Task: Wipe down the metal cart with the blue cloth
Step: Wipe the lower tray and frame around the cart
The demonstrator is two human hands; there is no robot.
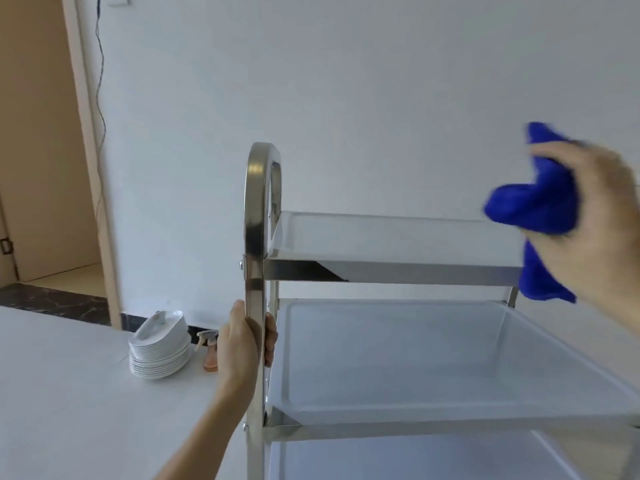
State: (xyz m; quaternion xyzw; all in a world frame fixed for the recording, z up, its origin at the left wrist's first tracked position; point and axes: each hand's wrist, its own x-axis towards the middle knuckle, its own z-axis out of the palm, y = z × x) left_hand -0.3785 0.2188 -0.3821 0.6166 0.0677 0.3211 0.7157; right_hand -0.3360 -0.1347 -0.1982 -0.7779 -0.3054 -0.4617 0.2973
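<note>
The metal cart (398,271) fills the centre and right, with three shelf trays stacked one above the other and a looped steel handle frame at its left end. My left hand (242,344) grips the upright post of that frame between the top and middle shelves. My right hand (588,216) holds the bunched blue cloth (533,209) at the right end of the top shelf, above its front rim. Part of the cloth hangs down past the shelf edge. The right hand is blurred.
A stack of white plates (160,344) sits on the white floor left of the cart, with a small spray bottle (209,351) beside it. A white wall stands behind the cart. A doorway (45,150) opens at the far left.
</note>
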